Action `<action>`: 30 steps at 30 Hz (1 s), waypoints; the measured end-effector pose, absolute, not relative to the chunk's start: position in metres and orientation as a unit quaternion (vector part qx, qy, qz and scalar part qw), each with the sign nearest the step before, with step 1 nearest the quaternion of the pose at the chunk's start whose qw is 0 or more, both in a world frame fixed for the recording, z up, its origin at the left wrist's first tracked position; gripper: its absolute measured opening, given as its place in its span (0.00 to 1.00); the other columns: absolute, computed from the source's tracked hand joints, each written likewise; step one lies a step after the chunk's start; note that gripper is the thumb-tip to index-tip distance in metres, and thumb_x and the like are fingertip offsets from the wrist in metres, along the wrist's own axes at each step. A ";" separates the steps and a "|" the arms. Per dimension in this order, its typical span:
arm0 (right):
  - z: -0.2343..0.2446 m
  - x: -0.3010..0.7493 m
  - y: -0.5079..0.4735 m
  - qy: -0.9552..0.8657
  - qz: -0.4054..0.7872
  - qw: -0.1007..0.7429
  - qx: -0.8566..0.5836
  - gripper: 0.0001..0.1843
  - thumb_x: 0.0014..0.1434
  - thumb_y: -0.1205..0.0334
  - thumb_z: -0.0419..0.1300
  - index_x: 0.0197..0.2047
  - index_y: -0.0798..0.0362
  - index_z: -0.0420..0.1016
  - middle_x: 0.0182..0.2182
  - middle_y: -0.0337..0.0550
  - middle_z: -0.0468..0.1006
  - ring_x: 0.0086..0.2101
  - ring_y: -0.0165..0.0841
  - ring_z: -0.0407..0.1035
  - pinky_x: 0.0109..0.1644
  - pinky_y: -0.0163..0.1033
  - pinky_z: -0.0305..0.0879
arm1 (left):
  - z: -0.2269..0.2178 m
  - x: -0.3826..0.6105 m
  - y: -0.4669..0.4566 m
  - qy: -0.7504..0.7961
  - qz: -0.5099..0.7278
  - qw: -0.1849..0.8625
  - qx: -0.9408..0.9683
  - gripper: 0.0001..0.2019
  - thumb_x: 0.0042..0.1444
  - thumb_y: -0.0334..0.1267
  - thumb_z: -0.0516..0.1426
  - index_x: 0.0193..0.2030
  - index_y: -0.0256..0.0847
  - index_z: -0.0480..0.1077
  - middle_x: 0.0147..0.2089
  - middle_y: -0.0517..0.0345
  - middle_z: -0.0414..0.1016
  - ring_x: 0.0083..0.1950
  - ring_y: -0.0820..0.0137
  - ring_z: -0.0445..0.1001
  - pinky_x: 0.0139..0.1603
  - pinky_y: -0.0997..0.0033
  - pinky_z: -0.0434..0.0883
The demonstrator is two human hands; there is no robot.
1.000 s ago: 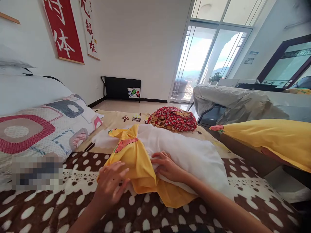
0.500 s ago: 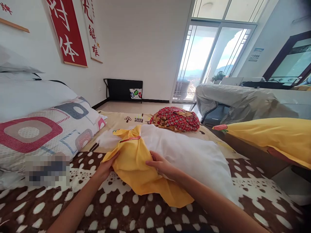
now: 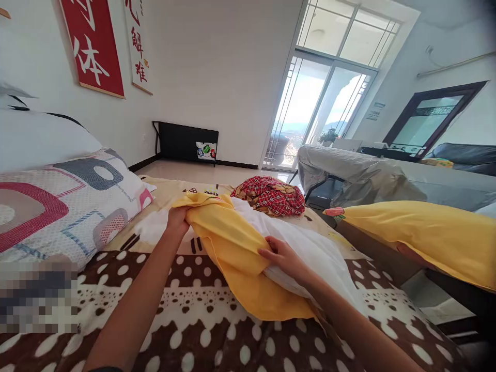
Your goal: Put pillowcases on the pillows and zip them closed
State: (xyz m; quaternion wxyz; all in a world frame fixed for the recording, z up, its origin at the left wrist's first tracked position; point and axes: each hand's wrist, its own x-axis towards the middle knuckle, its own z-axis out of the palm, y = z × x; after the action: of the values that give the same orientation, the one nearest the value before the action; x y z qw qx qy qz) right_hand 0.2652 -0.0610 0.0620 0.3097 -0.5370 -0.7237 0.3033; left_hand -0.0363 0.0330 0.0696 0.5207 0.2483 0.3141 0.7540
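1. I see a yellow pillowcase [image 3: 232, 243], thin soft fabric, bunched and creased, partly pulled over a white pillow [image 3: 310, 248]; the pillow is plump, smooth and matte.
2. Both lie mid-bed on a brown blanket [image 3: 201, 320] with white polka dots; it looks fleecy, with a tan printed sheet part beyond.
3. Left hand [image 3: 177, 219]: arm stretched forward and straight, fingers clenched on the far upper edge of the yellow pillowcase, lifting it off the bed.
4. Right hand [image 3: 282, 257]: forearm comes in from lower right, fingers curled, pinching the yellow fabric's edge against the white pillow, thumb on top.
5. Pillowcase look: far end raised in a ridge between the hands, near end spread flat in a loose pointed flap on the blanket. Most of the pillow's right side is bare.
6. Red plaid cloth [image 3: 271, 195], crumpled in a heap, just beyond the pillow.
7. Patterned pillow [image 3: 65, 201] at left, white with red and grey rounded-square print, finely dotted texture, near the left arm but apart from it.
8. Another yellow pillow [image 3: 418, 232] at right, smooth and long, well apart from the hands.
9. Red wall banners [image 3: 93, 46] with white characters, upper left.
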 end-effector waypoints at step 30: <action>0.078 0.176 -0.033 -0.726 0.222 0.520 -0.391 0.05 0.57 0.62 0.58 0.31 0.52 0.73 0.27 0.39 0.74 0.28 0.30 0.65 0.32 0.34 0.62 | 0.033 0.016 -0.027 0.374 0.669 0.305 0.566 0.11 0.55 0.46 0.59 0.39 0.42 0.66 0.35 0.59 0.70 0.35 0.71 0.70 0.36 0.74 0.69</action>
State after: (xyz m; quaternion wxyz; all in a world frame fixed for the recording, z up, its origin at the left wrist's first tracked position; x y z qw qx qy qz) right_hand 0.1764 -0.0333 0.0782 0.5204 -0.3912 -0.7260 0.2216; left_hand 0.0160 -0.0270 0.0334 0.3048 0.5657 0.3741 0.6686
